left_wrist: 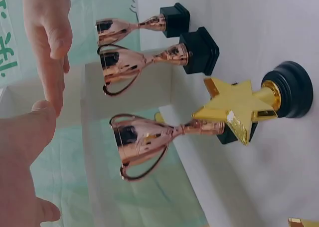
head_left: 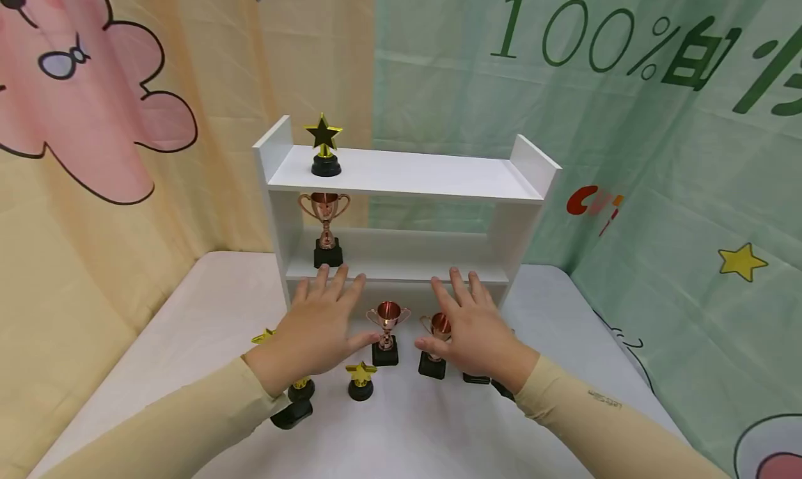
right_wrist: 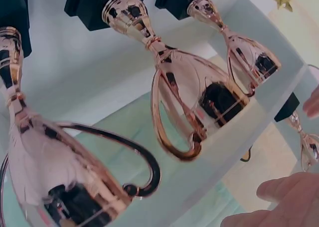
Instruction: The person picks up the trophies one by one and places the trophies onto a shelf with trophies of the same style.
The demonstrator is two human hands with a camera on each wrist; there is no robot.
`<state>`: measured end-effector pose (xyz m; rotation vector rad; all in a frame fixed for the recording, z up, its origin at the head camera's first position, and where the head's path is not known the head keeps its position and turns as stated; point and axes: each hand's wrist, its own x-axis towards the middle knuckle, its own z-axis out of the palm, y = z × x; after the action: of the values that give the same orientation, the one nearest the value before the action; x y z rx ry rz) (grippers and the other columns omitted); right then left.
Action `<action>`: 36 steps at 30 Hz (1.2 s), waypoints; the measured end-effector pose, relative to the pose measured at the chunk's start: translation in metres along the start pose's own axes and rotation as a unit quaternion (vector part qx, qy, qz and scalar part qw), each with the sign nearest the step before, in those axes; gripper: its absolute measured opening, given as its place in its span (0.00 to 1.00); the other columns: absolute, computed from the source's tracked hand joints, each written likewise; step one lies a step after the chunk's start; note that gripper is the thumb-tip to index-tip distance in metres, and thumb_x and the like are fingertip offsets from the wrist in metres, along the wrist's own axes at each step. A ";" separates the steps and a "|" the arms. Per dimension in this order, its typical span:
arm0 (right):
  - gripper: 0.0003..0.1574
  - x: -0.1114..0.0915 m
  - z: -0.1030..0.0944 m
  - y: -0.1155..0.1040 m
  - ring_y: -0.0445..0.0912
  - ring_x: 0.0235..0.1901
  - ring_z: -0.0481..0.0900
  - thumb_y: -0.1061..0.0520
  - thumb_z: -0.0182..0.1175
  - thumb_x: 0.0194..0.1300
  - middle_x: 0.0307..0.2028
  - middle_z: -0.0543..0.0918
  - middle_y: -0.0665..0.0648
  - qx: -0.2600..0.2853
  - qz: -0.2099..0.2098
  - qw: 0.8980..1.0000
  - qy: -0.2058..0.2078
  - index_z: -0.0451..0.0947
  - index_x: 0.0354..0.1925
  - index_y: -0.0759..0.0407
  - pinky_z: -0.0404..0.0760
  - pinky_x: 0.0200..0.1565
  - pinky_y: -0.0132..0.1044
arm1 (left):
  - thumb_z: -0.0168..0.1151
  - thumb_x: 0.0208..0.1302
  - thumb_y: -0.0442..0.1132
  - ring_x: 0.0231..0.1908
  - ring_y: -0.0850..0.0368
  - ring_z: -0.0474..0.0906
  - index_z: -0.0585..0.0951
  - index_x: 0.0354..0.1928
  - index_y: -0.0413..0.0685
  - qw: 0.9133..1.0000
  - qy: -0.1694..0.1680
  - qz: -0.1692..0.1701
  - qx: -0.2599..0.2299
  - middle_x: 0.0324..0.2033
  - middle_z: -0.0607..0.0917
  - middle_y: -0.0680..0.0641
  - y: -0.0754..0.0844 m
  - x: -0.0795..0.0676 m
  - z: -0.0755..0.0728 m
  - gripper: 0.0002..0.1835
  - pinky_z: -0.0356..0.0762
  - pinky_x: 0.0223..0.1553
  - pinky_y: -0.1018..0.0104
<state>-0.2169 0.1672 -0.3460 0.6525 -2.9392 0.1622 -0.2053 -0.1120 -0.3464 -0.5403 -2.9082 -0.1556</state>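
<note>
Both hands hover with fingers spread in front of a white shelf unit [head_left: 401, 173], holding nothing. The left hand [head_left: 316, 333] is just below a rose-gold cup trophy [head_left: 326, 218] on the middle shelf. It partly covers gold star trophies on the table, one of whose stars [head_left: 263, 336] shows beside the wrist. To the right, the right hand [head_left: 479, 336] overlaps a rose-gold cup trophy [head_left: 432, 365] and hides most of the trophies behind it. Between the hands stand another cup trophy [head_left: 386, 319] and a small gold star trophy [head_left: 360, 378].
A gold star trophy [head_left: 324, 134] with a black base stands at the left of the top shelf. The unit rests on a white-covered table [head_left: 207, 312]. Printed curtains [head_left: 438, 82] hang behind and on both sides.
</note>
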 end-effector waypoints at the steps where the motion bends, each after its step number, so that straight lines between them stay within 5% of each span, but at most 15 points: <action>1: 0.66 -0.001 -0.001 0.001 0.74 0.82 0.43 0.22 0.62 0.66 0.84 0.46 0.69 0.002 -0.001 1.000 0.002 0.51 0.85 0.54 0.55 0.78 0.68 | 0.57 0.68 0.75 0.81 0.26 0.47 0.58 0.84 0.49 1.000 0.005 0.001 0.000 0.82 0.55 0.34 -0.003 -0.001 -0.001 0.54 0.50 0.77 0.27; 11: 0.67 -0.011 -0.009 0.018 0.73 0.82 0.45 0.25 0.65 0.66 0.84 0.47 0.67 0.026 0.008 1.000 0.008 0.49 0.85 0.54 0.60 0.75 0.70 | 0.61 0.72 0.67 0.81 0.28 0.50 0.59 0.82 0.43 0.997 0.055 0.017 -0.043 0.81 0.58 0.33 -0.039 -0.020 -0.017 0.49 0.49 0.79 0.30; 15: 0.65 -0.017 -0.010 0.030 0.74 0.81 0.45 0.28 0.67 0.67 0.84 0.47 0.68 0.042 0.006 0.999 0.015 0.50 0.85 0.55 0.60 0.75 0.70 | 0.64 0.72 0.60 0.80 0.29 0.54 0.62 0.81 0.40 0.992 0.102 0.026 -0.064 0.80 0.62 0.33 -0.057 -0.027 -0.022 0.46 0.53 0.78 0.31; 25: 0.57 -0.034 -0.011 0.060 0.71 0.82 0.47 0.35 0.67 0.71 0.84 0.50 0.66 0.090 -0.004 0.996 0.018 0.53 0.84 0.49 0.65 0.71 0.72 | 0.73 0.63 0.41 0.71 0.28 0.71 0.66 0.77 0.34 0.948 0.295 0.036 -0.109 0.72 0.74 0.30 -0.093 -0.031 -0.018 0.43 0.72 0.67 0.31; 29: 0.56 -0.039 -0.006 0.068 0.69 0.82 0.50 0.37 0.68 0.71 0.84 0.51 0.65 0.099 -0.012 0.995 0.018 0.53 0.84 0.48 0.68 0.71 0.69 | 0.69 0.68 0.42 0.67 0.26 0.73 0.59 0.80 0.36 0.946 0.289 -0.010 -0.150 0.74 0.71 0.29 -0.100 -0.028 -0.018 0.45 0.78 0.59 0.29; 36: 0.55 -0.047 0.000 0.078 0.67 0.81 0.53 0.40 0.69 0.71 0.84 0.51 0.64 0.102 -0.005 0.995 0.015 0.53 0.84 0.47 0.68 0.71 0.68 | 0.55 0.79 0.58 0.75 0.25 0.61 0.43 0.85 0.41 0.949 0.173 -0.114 -0.239 0.80 0.61 0.32 -0.112 -0.009 -0.017 0.49 0.64 0.69 0.25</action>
<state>-0.2079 0.2568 -0.3588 0.6833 -2.9147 0.4707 -0.2351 -0.2219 -0.3392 -0.2050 -2.5657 -0.9063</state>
